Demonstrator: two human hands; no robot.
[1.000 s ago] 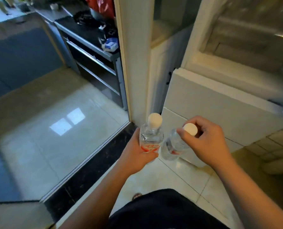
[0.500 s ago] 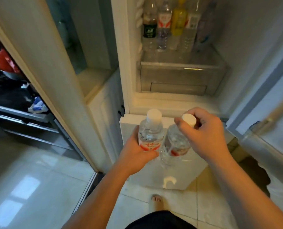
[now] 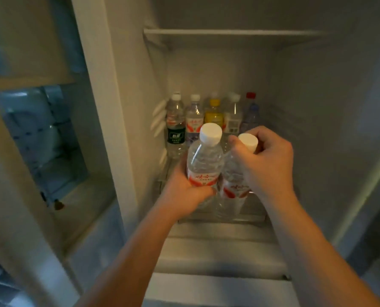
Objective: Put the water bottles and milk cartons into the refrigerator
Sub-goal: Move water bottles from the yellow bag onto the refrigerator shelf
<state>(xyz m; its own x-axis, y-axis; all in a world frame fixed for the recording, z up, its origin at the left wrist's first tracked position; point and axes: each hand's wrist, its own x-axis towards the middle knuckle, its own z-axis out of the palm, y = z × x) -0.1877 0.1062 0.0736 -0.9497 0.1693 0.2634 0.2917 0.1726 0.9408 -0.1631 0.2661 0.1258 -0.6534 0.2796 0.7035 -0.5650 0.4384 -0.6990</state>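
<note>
Two water bottles with white caps and red-and-white labels are held upright, side by side, inside the open refrigerator [image 3: 317, 129]. The left water bottle [image 3: 204, 160] is gripped around its lower body by the left hand [image 3: 184, 193], the fingers curled round the label. The right water bottle [image 3: 233, 185] is clasped at the neck by the right hand [image 3: 268, 160], the fingers curled under the cap. Whether the bases touch the shelf [image 3: 251, 218] cannot be told. Behind them, a row of five bottles is lined against the back wall, among them a green-labelled bottle [image 3: 175, 129], a yellow bottle [image 3: 214, 114] and a red-capped bottle [image 3: 250, 111].
</note>
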